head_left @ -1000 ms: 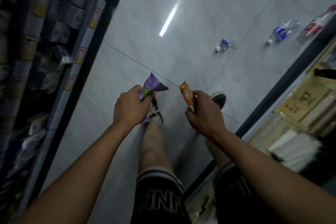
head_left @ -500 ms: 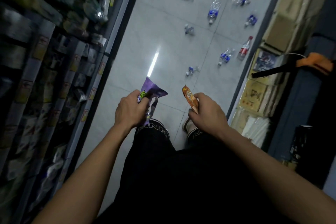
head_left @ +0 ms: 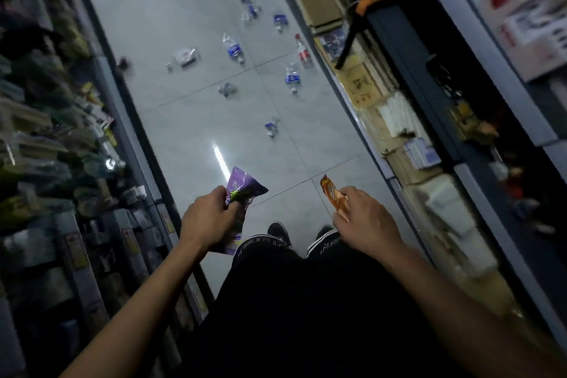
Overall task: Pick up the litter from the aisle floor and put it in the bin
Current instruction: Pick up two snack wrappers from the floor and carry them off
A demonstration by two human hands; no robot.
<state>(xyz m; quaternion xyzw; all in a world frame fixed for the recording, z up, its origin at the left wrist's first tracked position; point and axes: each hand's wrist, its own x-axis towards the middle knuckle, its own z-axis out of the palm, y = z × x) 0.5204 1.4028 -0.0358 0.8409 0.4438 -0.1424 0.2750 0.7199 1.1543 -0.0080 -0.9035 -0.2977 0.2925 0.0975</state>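
Observation:
My left hand (head_left: 208, 219) grips a crumpled purple snack bag (head_left: 242, 186) at waist height over the grey tiled floor. My right hand (head_left: 363, 221) pinches a narrow orange wrapper (head_left: 331, 193) that sticks up from my fingers. Ahead on the floor lie several pieces of litter: a small blue-labelled crushed bottle (head_left: 271, 127) nearest, a blue-labelled bottle (head_left: 291, 78), another bottle (head_left: 233, 49), a red-labelled bottle (head_left: 303, 52) by the right shelf and a white wrapper (head_left: 185, 55). No bin is in sight.
Stocked shelves (head_left: 61, 147) line the aisle's left side. Shelves with boxes and white packs (head_left: 399, 120) line the right. A tool with an orange head and black handle (head_left: 362, 9) sticks out from the right shelving. My shoes (head_left: 279, 232) stand on the tiles below my hands.
The view has lifted and swung along the aisle, bringing much more floor litter into sight. Both hands keep hold of their wrappers in about the same place before me.

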